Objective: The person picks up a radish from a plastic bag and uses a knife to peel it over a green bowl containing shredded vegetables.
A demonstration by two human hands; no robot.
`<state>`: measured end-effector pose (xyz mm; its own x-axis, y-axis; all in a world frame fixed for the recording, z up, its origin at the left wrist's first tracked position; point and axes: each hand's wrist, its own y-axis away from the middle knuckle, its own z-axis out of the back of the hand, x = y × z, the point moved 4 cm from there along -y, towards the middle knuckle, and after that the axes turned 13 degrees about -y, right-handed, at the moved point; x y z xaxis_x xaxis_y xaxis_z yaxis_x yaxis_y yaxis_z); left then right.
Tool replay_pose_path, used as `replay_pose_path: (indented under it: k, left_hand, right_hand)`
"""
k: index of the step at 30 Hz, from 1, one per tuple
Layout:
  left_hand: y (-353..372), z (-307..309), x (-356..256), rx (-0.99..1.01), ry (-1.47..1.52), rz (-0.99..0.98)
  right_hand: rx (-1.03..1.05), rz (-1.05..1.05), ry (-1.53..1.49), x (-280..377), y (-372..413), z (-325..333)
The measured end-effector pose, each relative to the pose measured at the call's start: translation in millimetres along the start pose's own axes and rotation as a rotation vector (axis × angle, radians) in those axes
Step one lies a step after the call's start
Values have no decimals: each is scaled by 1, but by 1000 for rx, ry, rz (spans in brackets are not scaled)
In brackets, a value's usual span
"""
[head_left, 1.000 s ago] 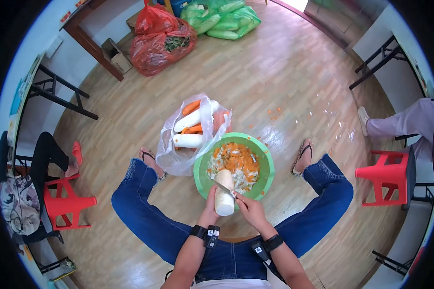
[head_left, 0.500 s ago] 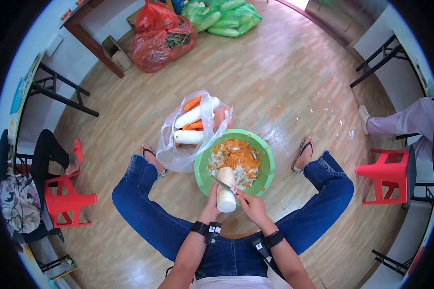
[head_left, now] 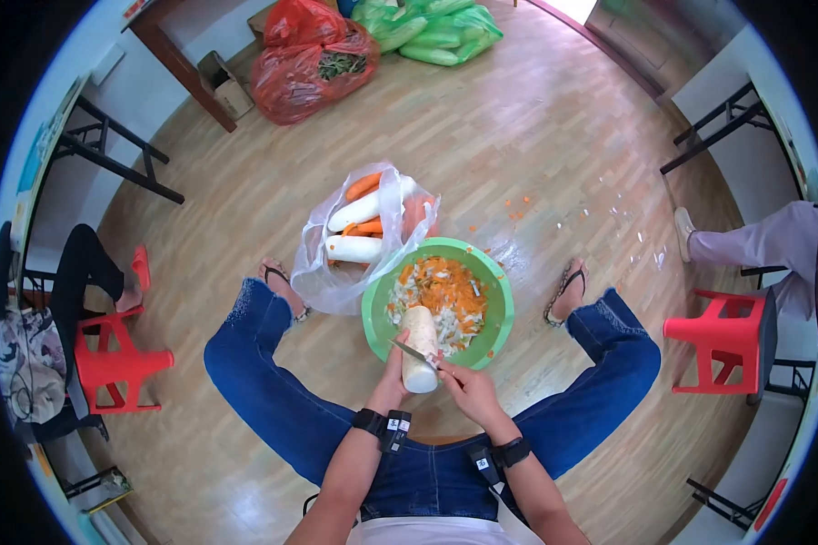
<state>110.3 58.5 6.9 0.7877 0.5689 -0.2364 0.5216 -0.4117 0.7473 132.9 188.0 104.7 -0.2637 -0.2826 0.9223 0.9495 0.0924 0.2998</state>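
A peeled-looking white radish (head_left: 418, 325) is in my left hand (head_left: 392, 376), its upper end over the green basin (head_left: 507, 313) and its lower end toward my body. My left fingers are mostly hidden behind and beside it. My right hand (head_left: 473, 389) is closed around the handle of a knife (head_left: 410, 351), whose blade lies slantwise across the radish. Inside the basin are orange carrot pieces (head_left: 447, 280) and white radish pieces (head_left: 457, 332).
Left of the basin, a clear plastic bag (head_left: 311, 278) holds carrots (head_left: 363, 187) and white radishes (head_left: 353, 249). Orange scraps (head_left: 518, 209) lie on the floor. Red stools (head_left: 118, 365) stand at both sides, with a person near each. Red (head_left: 291, 86) and green bags (head_left: 436, 44) sit farther back.
The knife blade has shifted down along the radish, toward my body. Both hands keep their hold. The whole view has moved slightly.
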Motion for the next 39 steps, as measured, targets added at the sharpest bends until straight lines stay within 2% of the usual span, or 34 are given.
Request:
replay_pose_path:
  k: [5,10,13,17,20,22,29,31,35,39]
  left_hand:
    - [-1,2,-1,21,-18,51]
    - [-2,5,2,-18,-132,-18]
    - [-2,2,4,-5,-88,-14]
    - [5,-3,-4,-72,-106,0]
    - [3,-1,0,-26,-90,24]
    - [6,-3,-2,-71,-125,7]
    - [2,1,-1,-63,-82,-52]
    - [3,0,0,-43,-102,1]
    - [0,-2,2,4,-93,-15]
    - [-2,5,0,8,-68,5]
  right_hand:
    - [-20,55,45,1,-4,0]
    - [-55,-70,4,-10,-12,2]
    - [-55,-47,61,-11,-9,4]
    - [-16,35,-23,-4,-4,2]
    - [28,-45,1,1,-3,3]
    - [-30,13,54,1,-5,4]
    - [-63,22,107,-11,-16,-2]
    - [-110,-58,100,-19,-19,-3]
    - [-177,-61,34,-36,-20,0]
    - [-42,-53,36,-5,-3,2]
